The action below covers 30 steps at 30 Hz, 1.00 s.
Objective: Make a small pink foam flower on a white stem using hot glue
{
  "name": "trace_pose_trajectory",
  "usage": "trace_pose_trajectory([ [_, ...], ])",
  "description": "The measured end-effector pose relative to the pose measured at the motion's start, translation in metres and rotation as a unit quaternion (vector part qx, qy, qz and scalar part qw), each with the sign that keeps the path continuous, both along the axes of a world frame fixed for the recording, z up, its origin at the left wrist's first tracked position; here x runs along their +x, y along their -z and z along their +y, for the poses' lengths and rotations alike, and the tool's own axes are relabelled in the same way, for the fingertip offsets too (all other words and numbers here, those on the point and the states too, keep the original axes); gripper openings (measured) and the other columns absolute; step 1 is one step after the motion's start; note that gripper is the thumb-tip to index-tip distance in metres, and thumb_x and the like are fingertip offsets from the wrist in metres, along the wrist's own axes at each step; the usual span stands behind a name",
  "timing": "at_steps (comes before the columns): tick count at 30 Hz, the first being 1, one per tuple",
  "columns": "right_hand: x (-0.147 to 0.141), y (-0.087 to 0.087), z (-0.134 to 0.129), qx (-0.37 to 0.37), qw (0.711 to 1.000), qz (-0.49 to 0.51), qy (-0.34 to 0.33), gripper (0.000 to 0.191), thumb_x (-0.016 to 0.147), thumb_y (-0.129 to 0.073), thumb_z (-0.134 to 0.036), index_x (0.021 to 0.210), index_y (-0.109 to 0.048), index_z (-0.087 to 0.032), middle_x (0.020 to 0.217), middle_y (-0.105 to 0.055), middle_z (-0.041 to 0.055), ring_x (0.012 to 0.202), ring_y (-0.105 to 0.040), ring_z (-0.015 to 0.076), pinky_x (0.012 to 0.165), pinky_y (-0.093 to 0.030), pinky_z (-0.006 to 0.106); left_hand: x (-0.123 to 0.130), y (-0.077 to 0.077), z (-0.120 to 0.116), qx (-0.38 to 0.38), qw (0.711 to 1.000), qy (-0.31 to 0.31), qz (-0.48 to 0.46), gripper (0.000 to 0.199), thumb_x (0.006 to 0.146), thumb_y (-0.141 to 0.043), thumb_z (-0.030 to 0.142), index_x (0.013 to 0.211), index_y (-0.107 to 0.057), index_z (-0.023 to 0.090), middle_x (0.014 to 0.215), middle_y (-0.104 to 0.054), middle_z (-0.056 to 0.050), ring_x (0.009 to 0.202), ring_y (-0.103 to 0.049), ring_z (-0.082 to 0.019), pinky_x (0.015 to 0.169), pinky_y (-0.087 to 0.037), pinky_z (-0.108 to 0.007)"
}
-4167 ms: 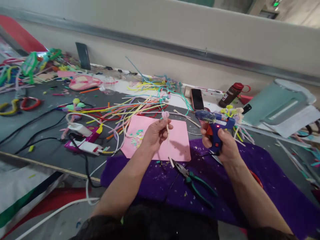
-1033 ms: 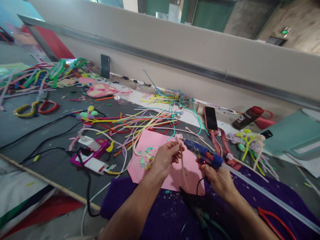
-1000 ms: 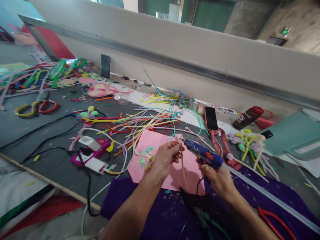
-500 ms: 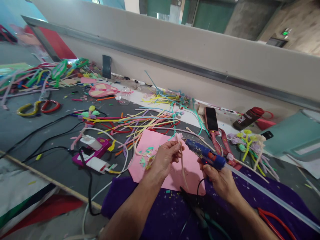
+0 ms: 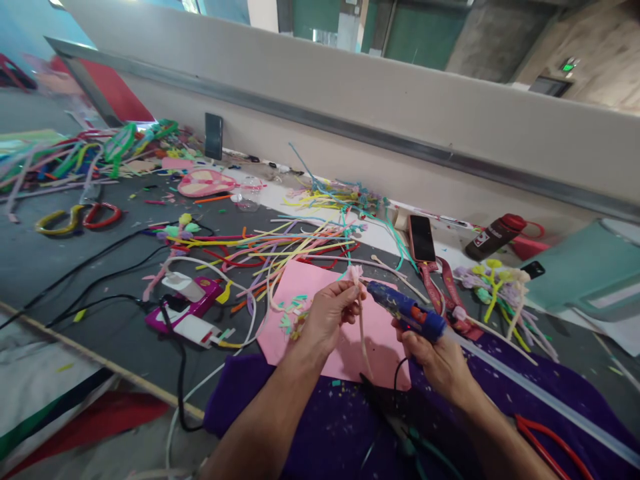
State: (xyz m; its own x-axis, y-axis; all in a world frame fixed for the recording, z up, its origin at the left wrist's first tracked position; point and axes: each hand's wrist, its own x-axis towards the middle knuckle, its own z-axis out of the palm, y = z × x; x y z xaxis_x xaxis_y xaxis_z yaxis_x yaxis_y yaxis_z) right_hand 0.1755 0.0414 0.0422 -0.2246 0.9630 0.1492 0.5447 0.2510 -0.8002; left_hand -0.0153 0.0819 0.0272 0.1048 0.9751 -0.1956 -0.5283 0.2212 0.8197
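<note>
Between its pinched fingertips, my left hand (image 5: pixel 330 313) holds a pale pink flower (image 5: pixel 355 273) whose thin stem hangs down over a pink sheet (image 5: pixel 345 360). My right hand (image 5: pixel 435 357) is wrapped round a blue glue gun (image 5: pixel 407 310), its nozzle pointing left and close beside the flower. Whether the nozzle touches the flower, I cannot tell. A long clear glue stick (image 5: pixel 545 393) runs out of the gun's back toward the lower right. Small green and yellow scraps (image 5: pixel 295 313) lie on the sheet, left of my hands.
Colourful stems (image 5: pixel 295 247) spread behind the sheet. At left are a magenta power strip (image 5: pixel 207 297) with cables and scissors (image 5: pixel 103 215). A phone (image 5: pixel 423 239) and a dark bottle (image 5: pixel 495 237) stand at right. Pliers (image 5: pixel 395 423) and red handles (image 5: pixel 545 433) lie near the front.
My right hand and the glue gun have shifted slightly left, bringing the nozzle nearer the flower. The flower and my left fingertips have moved a little to the left.
</note>
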Motion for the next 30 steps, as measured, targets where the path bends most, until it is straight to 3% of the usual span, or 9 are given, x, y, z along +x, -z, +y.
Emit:
trace_pose_trajectory([
  [6,0.002,0.003,0.002,-0.022,1.000,0.005,-0.008,0.036,0.083,-0.045,-0.046,0.095,-0.064,-0.017,0.077,-0.062,0.0064,0.064,-0.056,0.0169,0.051,-0.042,0.024,0.002,0.000,-0.001,0.001,1.000,0.011,-0.007,0.017,0.066,-0.068,0.029,0.070,-0.062,0.013,0.063,-0.059,0.000,0.044,-0.047,-0.003,0.040,-0.029,-0.015],
  [13,-0.001,-0.004,0.001,-0.017,1.000,-0.012,-0.020,0.034,0.083,-0.045,-0.044,0.094,-0.064,-0.017,0.083,-0.064,0.0062,0.067,-0.057,0.0170,0.054,-0.044,0.025,0.000,-0.002,-0.001,-0.004,1.000,0.001,0.006,0.019,0.066,-0.068,0.031,0.068,-0.062,0.013,0.051,-0.053,0.002,0.041,-0.044,-0.003,0.040,-0.028,-0.015],
  [22,0.001,-0.003,0.000,0.005,0.999,-0.008,-0.040,0.027,0.085,-0.045,-0.039,0.093,-0.060,-0.018,0.077,-0.062,0.0039,0.063,-0.055,0.0150,0.052,-0.042,0.024,-0.001,-0.004,0.000,0.003,1.000,0.013,-0.002,0.018,0.066,-0.067,0.030,0.067,-0.062,0.013,0.055,-0.056,0.002,0.041,-0.045,-0.003,0.038,-0.030,-0.014],
  [26,0.006,-0.014,0.003,0.068,0.996,-0.050,-0.035,0.023,0.085,-0.044,-0.037,0.092,-0.058,-0.019,0.076,-0.060,0.0031,0.066,-0.056,0.0153,0.059,-0.043,0.026,-0.018,-0.010,0.003,0.002,1.000,-0.027,-0.003,0.021,0.063,-0.069,0.032,0.068,-0.062,0.012,0.051,-0.053,0.003,0.038,-0.042,-0.001,0.035,-0.027,-0.012],
  [30,0.011,-0.015,0.020,0.162,0.968,-0.185,-0.052,0.028,0.075,-0.056,-0.038,0.094,-0.055,-0.018,0.080,-0.057,0.0039,0.067,-0.055,0.0171,0.059,-0.041,0.027,-0.040,-0.018,0.007,-0.010,0.995,-0.077,-0.070,0.019,0.063,-0.070,0.027,0.075,-0.062,0.015,0.059,-0.058,0.004,0.036,-0.040,0.001,0.031,-0.026,-0.010],
])
